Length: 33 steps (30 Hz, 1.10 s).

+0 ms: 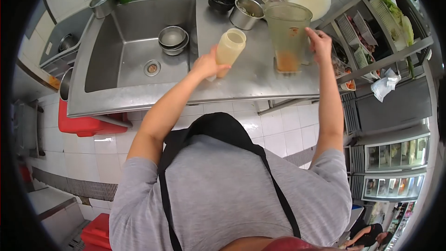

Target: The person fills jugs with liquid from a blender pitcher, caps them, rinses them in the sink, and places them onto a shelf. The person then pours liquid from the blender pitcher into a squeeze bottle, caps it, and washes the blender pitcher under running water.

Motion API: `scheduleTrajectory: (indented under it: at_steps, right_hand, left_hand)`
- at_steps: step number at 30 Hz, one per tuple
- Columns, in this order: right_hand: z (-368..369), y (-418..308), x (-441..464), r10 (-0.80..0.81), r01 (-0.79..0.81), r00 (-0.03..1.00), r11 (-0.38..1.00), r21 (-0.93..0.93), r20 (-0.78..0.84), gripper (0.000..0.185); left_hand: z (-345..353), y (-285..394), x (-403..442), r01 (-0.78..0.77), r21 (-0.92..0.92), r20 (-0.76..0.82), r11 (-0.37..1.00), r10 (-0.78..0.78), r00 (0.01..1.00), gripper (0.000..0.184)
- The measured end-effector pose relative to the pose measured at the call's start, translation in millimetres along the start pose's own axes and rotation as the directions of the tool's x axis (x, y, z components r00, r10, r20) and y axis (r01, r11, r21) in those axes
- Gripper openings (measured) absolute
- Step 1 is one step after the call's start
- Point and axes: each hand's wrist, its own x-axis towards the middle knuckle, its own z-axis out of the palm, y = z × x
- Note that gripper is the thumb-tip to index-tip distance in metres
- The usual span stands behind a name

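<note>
Left hand [206, 67]: your fingers are wrapped round the pale bottle [230, 49], so this hand is full
Bottle: ahead of you at 12 o'clock, over the bench [260, 80], with no lid on and its top leaning to 1 o'clock; you cannot tell from here if its bottom touches the bench
Right hand [320, 44]: your fingers look narrow, closed on the side of the tall pitcher [284, 35] near its top; rim or handle, I cannot tell which
Pitcher: near 1 o'clock, apart from the bottle, see-through, with orange stuff low down; its bottom looks to be on the bench
Sink [134, 30]: at 11 o'clock, with steel bowls [173, 51] sitting in it, and your hands are away from them
Steel pot [244, 22]: past the bottle at 12 o'clock, next to the black bowls [221, 1]
Done: I would say you are partway, as the bottle is open and each hand has its thing
Left: the pitcher does not look finished to me, since the orange stuff is in it; what is inside the bottle is hard to see
</note>
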Motion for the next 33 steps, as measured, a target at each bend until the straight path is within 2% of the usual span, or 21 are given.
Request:
scheduleTrajectory:
  at_steps: [1, 2, 6, 12, 17, 22, 24, 26, 33]
  right_hand:
    - [-13.5, -6.3, 2.6, 0.017, -0.015, 0.998, 1.0, -0.026, 0.068, 0.029]
    - [-19.7, -14.8, 0.3, -0.041, 0.048, 0.998, 0.987, -0.156, 0.051, 0.025]
    - [-36.0, -54.1, -10.3, -0.078, 0.104, 0.991, 0.965, -0.243, 0.113, 0.025]
    - [-36.2, -87.2, -4.6, -0.04, 0.174, 0.953, 0.885, -0.433, 0.3, 0.031]
    - [-21.4, -108.6, 1.7, 0.074, 0.149, 0.905, 0.868, -0.474, 0.42, 0.033]
    - [-9.8, -118.4, 7.7, 0.115, 0.138, 0.906, 0.829, -0.542, 0.408, 0.031]
    - [-5.7, -122.8, 11.3, 0.125, 0.151, 0.903, 0.804, -0.575, 0.411, 0.03]
    - [-2.9, -128.2, 12.0, 0.152, 0.134, 0.897, 0.802, -0.582, 0.415, 0.036]
    - [8.3, -142.0, 18.3, 0.243, 0.088, 0.877, 0.767, -0.636, 0.414, 0.039]
  left_hand:
    - [-0.6, 0.7, 3.7, -0.005, 0.017, 0.006, 1.0, 0.005, 1.0, 0.088]
    - [-0.4, 0.5, 8.9, -0.011, 0.035, 0.01, 0.999, 0.011, 1.0, 0.085]
    - [12.1, 0.6, 33.6, 0.008, 0.034, 0.012, 0.999, -0.008, 1.0, 0.08]
    - [25.6, 11.1, 52.2, 0.016, 0.005, 0.008, 1.0, -0.016, 1.0, 0.08]
    - [26.8, 15.0, 59.4, 0.03, 0.012, 0.025, 0.999, -0.03, 0.999, 0.077]
    - [30.8, 13.9, 69.7, 0.022, 0.01, 0.017, 1.0, -0.022, 1.0, 0.074]
    - [26.9, 20.0, 67.6, 0.097, 0.046, 0.066, 0.994, -0.1, 0.993, 0.074]
    - [27.7, 18.8, 70.6, 0.101, 0.045, 0.071, 0.994, -0.104, 0.992, 0.073]
    - [25.3, 21.7, 72.3, 0.103, 0.035, 0.101, 0.994, -0.106, 0.989, 0.072]
